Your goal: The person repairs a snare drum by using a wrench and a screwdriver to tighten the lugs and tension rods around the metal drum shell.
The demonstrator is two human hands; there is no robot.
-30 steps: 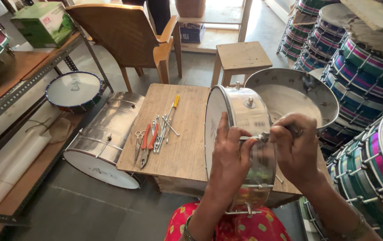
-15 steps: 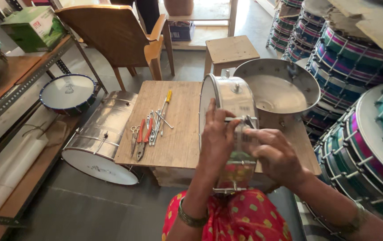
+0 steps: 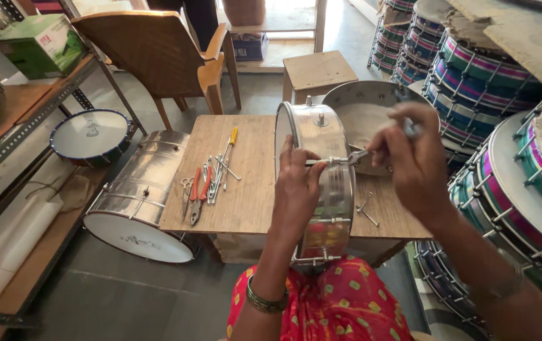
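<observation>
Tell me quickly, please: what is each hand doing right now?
Left hand: pressed on the shiny round steel drum shell, fingers holding a thin metal tension rod.
Right hand: closed on a small grey metal spanner at the rod's end.

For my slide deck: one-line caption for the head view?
Left hand steadies a steel drum on a wooden table; right hand works a wrench.

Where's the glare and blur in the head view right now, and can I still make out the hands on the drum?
Head view: daylight from the doorway washes out the floor at the top; soft reflections streak the steel drum shell. The right hand is slightly motion-blurred, with the spanner it holds; the left hand is sharp. Wide-angle bending curves the stacked drums at the right edge.
</observation>
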